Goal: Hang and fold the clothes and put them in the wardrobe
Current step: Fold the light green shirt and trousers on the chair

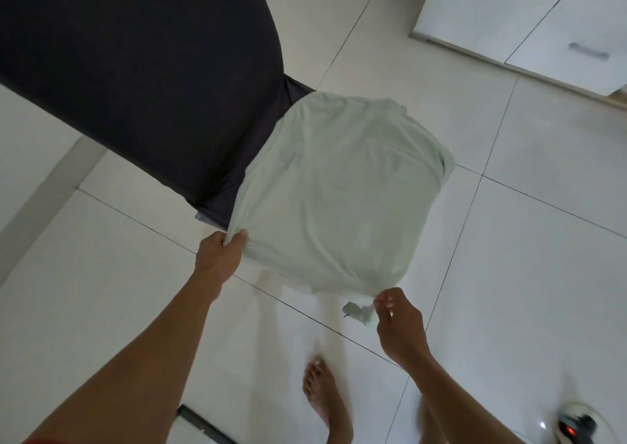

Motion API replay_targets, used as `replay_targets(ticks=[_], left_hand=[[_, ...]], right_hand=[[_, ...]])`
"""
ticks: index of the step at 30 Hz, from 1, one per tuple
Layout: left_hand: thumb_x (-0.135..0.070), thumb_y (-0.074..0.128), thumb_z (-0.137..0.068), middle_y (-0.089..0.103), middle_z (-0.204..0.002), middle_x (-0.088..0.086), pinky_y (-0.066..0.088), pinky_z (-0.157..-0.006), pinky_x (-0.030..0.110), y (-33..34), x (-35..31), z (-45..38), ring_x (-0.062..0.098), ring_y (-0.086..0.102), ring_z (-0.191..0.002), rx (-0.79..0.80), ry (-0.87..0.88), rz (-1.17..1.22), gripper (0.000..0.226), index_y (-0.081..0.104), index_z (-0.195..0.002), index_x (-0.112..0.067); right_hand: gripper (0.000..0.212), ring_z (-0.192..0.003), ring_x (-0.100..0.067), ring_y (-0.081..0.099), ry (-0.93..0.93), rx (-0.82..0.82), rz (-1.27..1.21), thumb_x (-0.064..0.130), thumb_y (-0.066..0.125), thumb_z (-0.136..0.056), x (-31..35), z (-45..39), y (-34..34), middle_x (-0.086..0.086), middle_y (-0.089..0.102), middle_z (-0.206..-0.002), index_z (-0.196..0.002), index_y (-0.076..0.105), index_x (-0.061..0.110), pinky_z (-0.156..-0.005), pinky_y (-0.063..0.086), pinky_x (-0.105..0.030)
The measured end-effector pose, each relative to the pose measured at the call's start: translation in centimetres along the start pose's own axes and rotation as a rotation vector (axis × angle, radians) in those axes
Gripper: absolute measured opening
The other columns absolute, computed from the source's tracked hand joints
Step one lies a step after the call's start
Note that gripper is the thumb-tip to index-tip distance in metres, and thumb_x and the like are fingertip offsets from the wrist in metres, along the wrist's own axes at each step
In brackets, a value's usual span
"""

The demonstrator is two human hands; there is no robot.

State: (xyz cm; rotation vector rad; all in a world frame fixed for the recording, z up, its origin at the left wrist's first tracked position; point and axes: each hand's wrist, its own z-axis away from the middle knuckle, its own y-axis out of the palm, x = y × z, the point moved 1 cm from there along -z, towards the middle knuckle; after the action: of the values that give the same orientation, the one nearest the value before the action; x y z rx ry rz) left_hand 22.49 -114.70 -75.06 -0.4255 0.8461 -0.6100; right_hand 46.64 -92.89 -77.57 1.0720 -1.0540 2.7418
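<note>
Pale green shirt [339, 199], thin and soft, stretched out in the air between two hands, billowing into a rounded, slightly creased sheet. Far edge bunched and rolled, overlapping the corner of a dark bed [142, 70] covered in smooth charcoal fabric. Left hand [220, 257] pinching the near left corner of the cloth between thumb and curled fingers, arm stretched straight out. Right hand [398, 321] pinching the near right corner with thumb and fingertips pressed together, a small grey label [354, 309] dangling just beside the fingers. Underneath, glossy white floor tiles [526, 240], large and square, with thin dark grout lines and a faint reflection. Bare foot [324, 396] flat on the tile below the shirt. Upper right, white wardrobe [509, 12] with glossy flat doors and a short metal handle [588, 51]. Lower right corner, a blurred white shoe [576, 425] with dark parts.
</note>
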Motion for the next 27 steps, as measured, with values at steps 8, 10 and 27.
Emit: replay_targets(ticks=[8, 10, 27], left_hand=[[-0.025, 0.095, -0.057, 0.075, -0.106, 0.01, 0.059, -0.084, 0.045, -1.4, -3.2, 1.9, 0.028, 0.072, -0.099, 0.527, -0.139, 0.231, 0.067, 0.068, -0.114, -0.003], [-0.016, 0.087, -0.069, 0.076, -0.103, 0.012, 0.061, -0.069, 0.038, -0.9, -4.6, 2.6, 0.027, 0.074, -0.091, 0.6, -0.204, 0.173, 0.049, 0.069, -0.113, -0.002], [-0.041, 0.064, -0.094, 0.075, -0.098, 0.003, 0.055, -0.082, 0.04, -2.3, -7.3, 2.4, 0.024, 0.069, -0.097, 0.523, -0.125, 0.061, 0.037, 0.068, -0.112, -0.01]], right_hand=[[0.008, -0.099, -0.022, 0.054, -0.04, 0.012, 0.193, 0.022, 0.057, -0.095, 3.0, -0.4, -0.9, 0.005, 0.053, -0.101, -0.1, 0.051, 0.024, -0.078, 0.047, -0.035], [0.026, -0.108, -0.016, 0.049, -0.087, 0.051, 0.277, 0.033, 0.064, -0.092, 4.5, 0.3, 0.2, 0.008, 0.049, -0.11, -0.112, 0.049, 0.027, -0.081, 0.048, -0.036], [0.012, -0.103, -0.021, 0.048, -0.045, -0.177, 0.15, 0.012, 0.048, -0.096, 4.5, 0.1, 3.4, 0.007, 0.055, -0.1, -0.102, 0.056, 0.019, -0.07, 0.04, -0.033]])
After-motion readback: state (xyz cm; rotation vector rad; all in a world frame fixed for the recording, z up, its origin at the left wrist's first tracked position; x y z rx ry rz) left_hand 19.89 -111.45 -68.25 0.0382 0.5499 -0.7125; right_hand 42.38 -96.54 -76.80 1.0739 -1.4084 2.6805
